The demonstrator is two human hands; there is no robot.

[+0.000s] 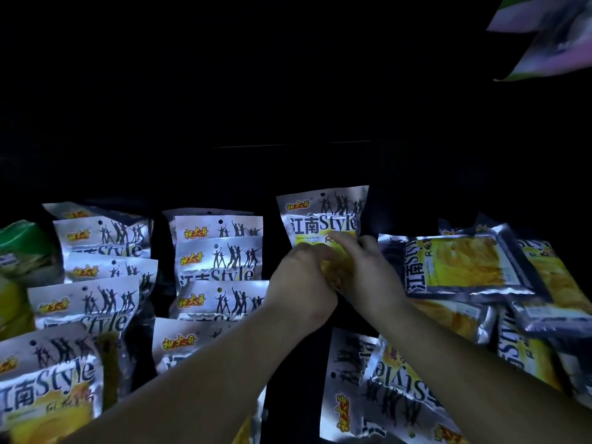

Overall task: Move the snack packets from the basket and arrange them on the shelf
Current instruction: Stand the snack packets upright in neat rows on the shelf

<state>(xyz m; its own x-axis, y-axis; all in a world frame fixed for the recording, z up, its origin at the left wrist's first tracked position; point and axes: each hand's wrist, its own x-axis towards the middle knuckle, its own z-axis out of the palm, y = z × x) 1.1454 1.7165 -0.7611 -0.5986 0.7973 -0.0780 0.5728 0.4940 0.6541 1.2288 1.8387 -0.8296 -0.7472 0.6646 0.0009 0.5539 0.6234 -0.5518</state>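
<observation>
Packet in hand: snack packet [323, 216], silver with a yellow panel, stood upright at the far middle of the shelf [400, 206]; its printed top faced the camera above the fingers
Left hand: left hand [301, 277] was curled round the packet's lower left part, gripping it
Right hand: right hand [368, 267] gripped the same packet from the right, its fingers lying over the yellow front
Step in hand: probably seating this packet as the back of a third row; it would go best kept square to the two rows beside it, label forward, base pressed down until it stood alone, and both hands loosened gently so it did not topple
Standing rows: left row [96, 283] and middle row [221, 267] of like packets ran from near to far, each overlapping the one behind
Loose pile: loose pile [474, 267] of the same packets lay flat and crooked to the right and near right, not yet stood up
Others: green packets [22, 251] at the far left edge; pale packets [551, 33] blurred at the top right
Hidden: basket not in view; the shelf's back and floor lost in darkness; the held packet's lower half covered by both hands, so whether it touched the shelf could not be told
</observation>
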